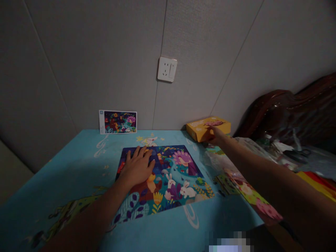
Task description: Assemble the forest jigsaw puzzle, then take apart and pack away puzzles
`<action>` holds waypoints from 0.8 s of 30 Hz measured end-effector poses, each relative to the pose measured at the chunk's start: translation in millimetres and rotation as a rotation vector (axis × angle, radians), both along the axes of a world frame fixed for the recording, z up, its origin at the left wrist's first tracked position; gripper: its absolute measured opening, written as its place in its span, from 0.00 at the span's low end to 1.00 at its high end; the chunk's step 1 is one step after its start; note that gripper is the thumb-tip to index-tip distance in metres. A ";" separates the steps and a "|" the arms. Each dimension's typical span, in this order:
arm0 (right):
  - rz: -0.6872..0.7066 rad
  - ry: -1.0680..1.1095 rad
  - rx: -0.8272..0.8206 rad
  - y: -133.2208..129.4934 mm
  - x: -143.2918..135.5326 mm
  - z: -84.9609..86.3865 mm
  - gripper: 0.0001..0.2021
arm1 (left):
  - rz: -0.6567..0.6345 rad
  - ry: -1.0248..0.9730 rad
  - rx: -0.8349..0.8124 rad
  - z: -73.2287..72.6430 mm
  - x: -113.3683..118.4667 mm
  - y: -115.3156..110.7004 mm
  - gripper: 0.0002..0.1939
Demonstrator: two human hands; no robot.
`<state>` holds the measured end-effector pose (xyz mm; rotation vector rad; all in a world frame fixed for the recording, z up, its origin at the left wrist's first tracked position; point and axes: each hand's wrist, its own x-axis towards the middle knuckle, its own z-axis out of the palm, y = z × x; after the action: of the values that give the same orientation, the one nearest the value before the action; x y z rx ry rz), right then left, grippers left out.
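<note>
My left hand [138, 167] lies flat with fingers spread on the upper left part of a colourful animal picture [170, 175], which looks like an assembled jigsaw puzzle, though I cannot make out seams. White rabbits, a purple peacock and plants show on it, and the hand hides part of its left side. At the back right, my right hand [217, 136] grips the front of a yellow box [195, 132], its fingers bent against it and partly hidden. A small card [120, 122] with a matching picture leans on the wall behind the puzzle.
The table has a light blue printed cloth [78, 168]. Clear plastic wrapping [223, 161] and a colourful printed sheet [258, 203] lie along its right side. A white wall socket [167, 69] sits above. Dark carved wooden furniture [280, 105] and clutter stand at the right.
</note>
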<state>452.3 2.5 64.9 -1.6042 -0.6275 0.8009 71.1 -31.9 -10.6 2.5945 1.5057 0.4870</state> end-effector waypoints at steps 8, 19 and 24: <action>0.142 0.357 0.394 -25.6 -111.6 4.6 0.07 | -0.014 -0.245 -0.099 2.9 -2.7 2.4 0.34; 0.614 0.582 0.582 -64.7 -235.7 -50.5 0.15 | -0.109 -1.431 -0.397 15.7 -8.2 2.5 0.32; 0.638 0.531 0.550 -70.2 -225.5 -50.6 0.20 | -0.203 -1.510 -0.447 13.0 -4.5 8.1 0.28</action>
<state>226.8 -67.6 14.3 -0.6359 -0.8809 1.3222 66.6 -23.8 2.4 1.2368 0.6294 1.3841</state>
